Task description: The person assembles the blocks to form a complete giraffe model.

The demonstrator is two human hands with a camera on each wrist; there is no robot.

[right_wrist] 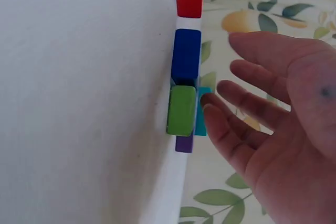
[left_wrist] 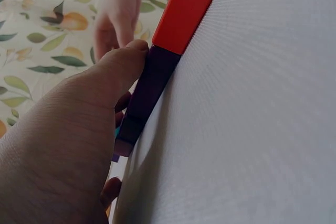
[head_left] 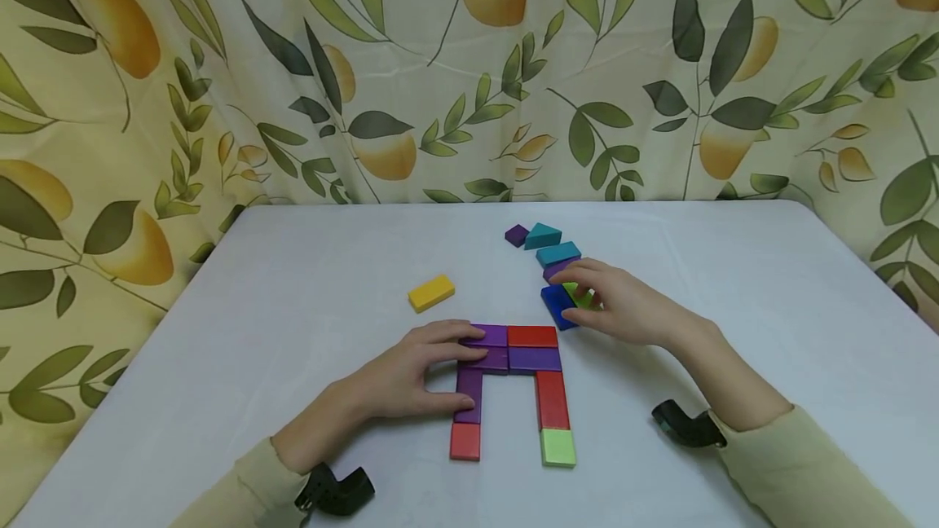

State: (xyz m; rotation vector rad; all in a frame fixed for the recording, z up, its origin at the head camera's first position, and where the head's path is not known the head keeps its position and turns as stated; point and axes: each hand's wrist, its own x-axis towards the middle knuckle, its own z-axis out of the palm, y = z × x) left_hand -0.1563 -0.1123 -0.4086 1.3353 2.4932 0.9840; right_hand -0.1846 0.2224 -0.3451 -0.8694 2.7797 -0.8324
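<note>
Flat coloured blocks form an arch-like shape, with two purple blocks point(head_left: 480, 360) at its upper left and a purple upright below. My left hand point(head_left: 412, 369) rests on these with its fingers extended; its thumb touches the purple upright point(head_left: 469, 381). In the left wrist view, the thumb lies beside a red block point(left_wrist: 181, 17). Over a blue block point(head_left: 556, 305) and a green block point(right_wrist: 181, 109), my right hand point(head_left: 634, 305) hovers with fingers loosely bent. The right wrist view shows a gap between those fingers and the blocks, and nothing held.
A yellow block point(head_left: 431, 293) lies alone behind the shape. Farther back are teal blocks point(head_left: 543, 235) and a small purple piece point(head_left: 517, 235). The shape's right leg ends in a light green block point(head_left: 558, 447). A patterned curtain point(head_left: 469, 104) hangs behind the white table point(head_left: 308, 267).
</note>
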